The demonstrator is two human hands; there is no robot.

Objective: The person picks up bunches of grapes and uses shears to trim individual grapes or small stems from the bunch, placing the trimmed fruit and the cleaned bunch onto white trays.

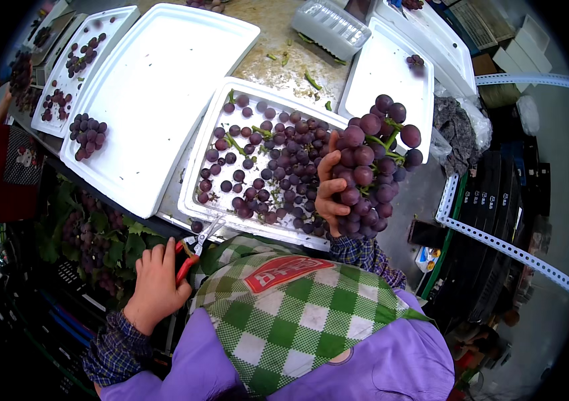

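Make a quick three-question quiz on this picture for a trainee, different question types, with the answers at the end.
1. What does the right hand hold?
2. True or false: loose grapes lie in the tray in front of the checked apron.
3. The handles of the shears in the left hand are: a) blue, b) black, c) red.

Key:
1. A bunch of dark grapes.
2. True.
3. c) red.
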